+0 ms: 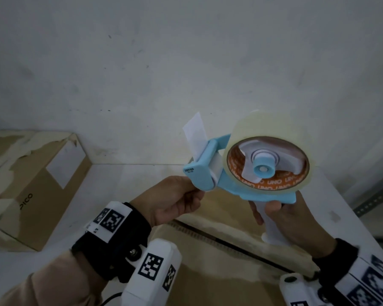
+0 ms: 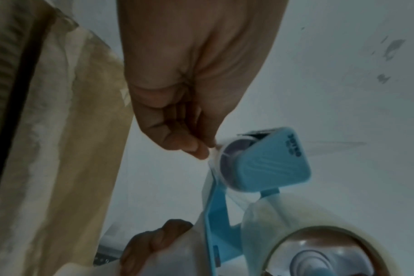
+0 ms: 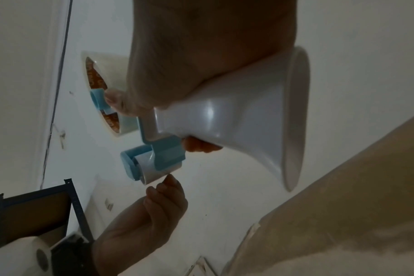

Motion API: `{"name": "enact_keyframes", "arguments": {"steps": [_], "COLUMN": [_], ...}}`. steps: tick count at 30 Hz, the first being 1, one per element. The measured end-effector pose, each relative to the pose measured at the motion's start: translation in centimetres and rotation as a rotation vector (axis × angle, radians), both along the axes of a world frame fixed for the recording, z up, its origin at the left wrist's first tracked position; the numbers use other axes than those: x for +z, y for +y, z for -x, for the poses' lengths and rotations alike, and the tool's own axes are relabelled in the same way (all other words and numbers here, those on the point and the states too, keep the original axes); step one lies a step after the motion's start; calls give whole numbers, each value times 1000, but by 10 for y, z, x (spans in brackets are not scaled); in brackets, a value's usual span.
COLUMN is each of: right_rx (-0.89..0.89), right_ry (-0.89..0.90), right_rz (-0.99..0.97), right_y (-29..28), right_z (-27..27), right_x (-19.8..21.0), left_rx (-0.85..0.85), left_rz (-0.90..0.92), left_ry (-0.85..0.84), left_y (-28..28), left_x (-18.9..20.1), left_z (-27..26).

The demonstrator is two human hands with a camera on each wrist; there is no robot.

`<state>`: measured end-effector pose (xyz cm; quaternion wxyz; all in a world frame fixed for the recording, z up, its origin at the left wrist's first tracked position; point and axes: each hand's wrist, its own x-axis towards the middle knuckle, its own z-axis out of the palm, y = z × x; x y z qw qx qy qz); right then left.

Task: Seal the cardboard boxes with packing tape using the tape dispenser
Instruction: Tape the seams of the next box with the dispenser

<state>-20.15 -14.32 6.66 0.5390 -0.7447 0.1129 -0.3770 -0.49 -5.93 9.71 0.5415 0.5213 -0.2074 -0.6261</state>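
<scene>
I hold the tape dispenser (image 1: 248,173) up in the air above the open box (image 1: 219,250) on the desk (image 1: 124,173), my right hand (image 1: 296,226) clenched round its white handle. Its roller end points left, straight at my left hand (image 1: 175,199), which is nearer the loose tape end. Those fingers (image 2: 191,147) pinch the clear tape at the roller. The dispenser is pale blue, carrying a fat clear roll with an orange core. A second box (image 1: 35,186) lies well to the left.

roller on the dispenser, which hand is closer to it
Left. The left hand has its fingertips right at the roller, pinching the tape end there. The right hand is lower down, wrapped round the handle, away from the roller.
</scene>
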Motion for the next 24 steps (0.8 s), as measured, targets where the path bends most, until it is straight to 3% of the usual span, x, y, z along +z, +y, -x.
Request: {"name": "enact_keyframes", "arguments": {"steps": [13,18,24], "right_rx": [31,27,4], "right_ry": [2,82,272], "right_rz": [8,39,-31], "right_y": [-3,-12,-23], "right_z": [6,23,42], "right_x": [-6,10,4], "left_rx": [19,133,79], "left_rz": [56,2,-17], "left_ry": [-430,-572,-642], "left_y": [-4,-3,11], "left_x": [2,-7,-25], "left_z": [-9,-55,-75]}}
